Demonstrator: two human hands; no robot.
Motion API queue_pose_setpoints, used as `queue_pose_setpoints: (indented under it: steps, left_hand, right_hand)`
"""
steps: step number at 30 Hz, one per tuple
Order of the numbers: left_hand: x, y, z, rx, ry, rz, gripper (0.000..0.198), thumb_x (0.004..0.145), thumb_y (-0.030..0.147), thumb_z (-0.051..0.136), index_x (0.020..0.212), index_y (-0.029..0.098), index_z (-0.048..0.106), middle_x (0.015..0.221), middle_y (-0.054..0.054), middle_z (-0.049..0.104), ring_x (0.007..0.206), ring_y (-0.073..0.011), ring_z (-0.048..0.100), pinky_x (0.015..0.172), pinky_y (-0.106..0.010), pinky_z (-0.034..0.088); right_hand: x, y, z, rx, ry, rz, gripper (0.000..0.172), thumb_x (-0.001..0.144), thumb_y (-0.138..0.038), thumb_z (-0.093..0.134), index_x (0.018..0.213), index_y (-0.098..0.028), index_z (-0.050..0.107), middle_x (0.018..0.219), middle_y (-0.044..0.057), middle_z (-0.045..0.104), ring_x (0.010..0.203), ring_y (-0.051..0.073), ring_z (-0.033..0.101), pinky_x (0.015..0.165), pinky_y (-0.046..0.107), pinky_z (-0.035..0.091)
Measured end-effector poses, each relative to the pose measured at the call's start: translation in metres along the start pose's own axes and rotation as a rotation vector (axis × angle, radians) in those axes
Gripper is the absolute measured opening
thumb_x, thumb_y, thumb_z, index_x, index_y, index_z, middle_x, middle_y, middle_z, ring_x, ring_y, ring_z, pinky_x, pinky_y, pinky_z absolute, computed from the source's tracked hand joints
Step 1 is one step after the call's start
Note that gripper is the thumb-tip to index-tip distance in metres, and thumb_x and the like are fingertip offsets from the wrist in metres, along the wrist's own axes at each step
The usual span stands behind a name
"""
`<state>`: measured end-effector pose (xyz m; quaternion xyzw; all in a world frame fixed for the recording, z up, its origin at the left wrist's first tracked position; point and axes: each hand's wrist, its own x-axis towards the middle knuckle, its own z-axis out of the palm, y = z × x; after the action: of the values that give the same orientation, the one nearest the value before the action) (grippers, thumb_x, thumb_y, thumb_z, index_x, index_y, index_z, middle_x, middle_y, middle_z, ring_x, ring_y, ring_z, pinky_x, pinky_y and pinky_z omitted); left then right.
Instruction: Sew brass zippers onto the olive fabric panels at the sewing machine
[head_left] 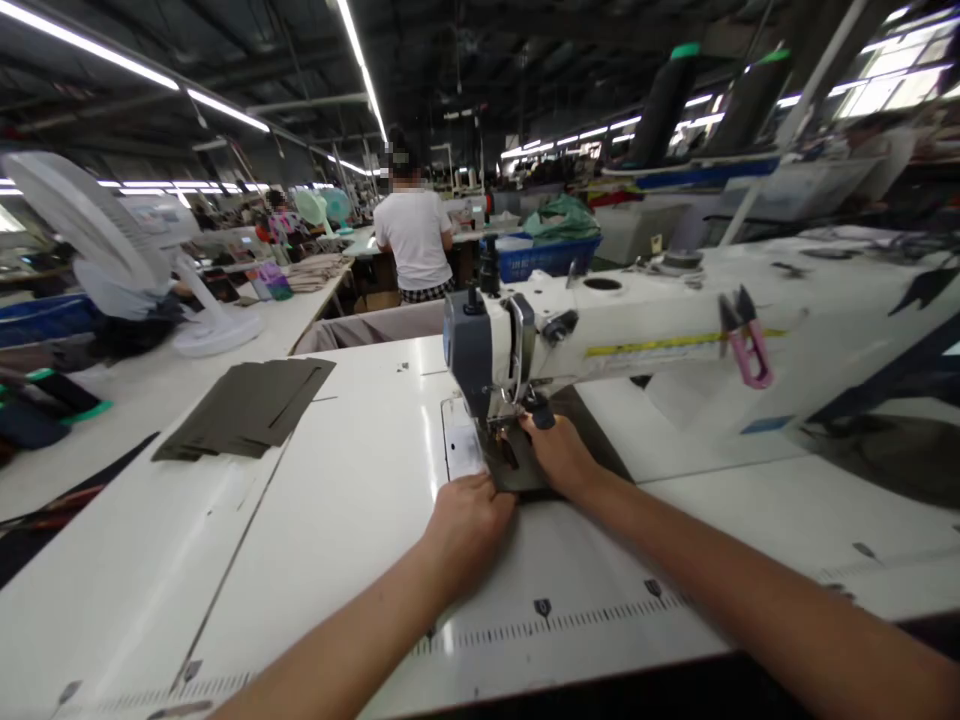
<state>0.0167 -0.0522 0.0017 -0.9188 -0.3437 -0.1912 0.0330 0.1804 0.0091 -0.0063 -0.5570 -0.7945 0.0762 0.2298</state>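
Note:
A white sewing machine [637, 325] stands on a white table [337, 520]. A dark grey fabric piece [521, 465] lies under its needle area. My left hand [469, 520] rests on the table at the near left edge of that piece, fingers curled and pressing on it. My right hand [559, 450] lies on the piece's right side just behind the presser foot, fingers closed down on the cloth. The fingertips of both hands are partly hidden.
A stack of dark grey fabric pieces [251, 405] lies on the table's left. Pink thread snips [750, 345] hang on the machine arm. A white fan [112, 250] stands at the left. A person in a white shirt [414, 240] sits ahead, facing away. Measuring marks run along the table's front edge.

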Motion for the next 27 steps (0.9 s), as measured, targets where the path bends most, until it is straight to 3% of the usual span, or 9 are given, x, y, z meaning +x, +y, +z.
queue_pose_setpoints:
  steps: [8,18,22,27]
  left_hand:
    - [0.002,-0.001,0.003,0.067,-0.054,-0.003,0.020,0.083,0.013,0.041,0.087,0.014,0.061,0.073,-0.004,0.062,0.065,-0.0168,0.059,0.060,-0.029,0.048]
    - [0.001,0.000,0.002,0.078,-0.052,-0.040,0.021,0.082,0.012,0.041,0.082,0.015,0.062,0.068,-0.006,0.061,0.061,-0.0183,0.058,0.057,-0.030,0.047]
    - [0.001,0.000,0.002,0.076,-0.044,-0.030,0.021,0.079,0.010,0.042,0.081,0.015,0.062,0.065,-0.006,0.062,0.059,-0.0190,0.058,0.056,-0.030,0.047]
    - [0.000,-0.001,0.004,0.047,-0.020,-0.028,0.019,0.080,0.010,0.043,0.084,0.015,0.062,0.069,-0.006,0.064,0.062,-0.0192,0.059,0.057,-0.030,0.048]
  right_hand:
    - [0.002,-0.002,0.001,-0.088,0.001,0.070,0.015,0.079,-0.022,0.052,0.079,-0.012,0.062,0.083,0.012,0.064,0.078,0.024,0.059,0.065,0.027,0.038]
    - [0.003,-0.004,-0.004,-0.060,0.009,0.045,0.018,0.080,-0.016,0.048,0.078,-0.011,0.065,0.083,0.009,0.067,0.075,0.017,0.060,0.063,0.022,0.038]
    - [0.004,-0.007,0.002,-0.084,0.034,0.107,0.018,0.081,-0.017,0.048,0.079,-0.012,0.065,0.085,0.010,0.067,0.078,0.020,0.060,0.063,0.025,0.037]
    - [0.014,-0.006,0.013,-0.081,0.072,0.263,0.036,0.091,-0.019,0.032,0.073,-0.011,0.063,0.073,0.009,0.066,0.067,0.016,0.060,0.056,0.024,0.039]
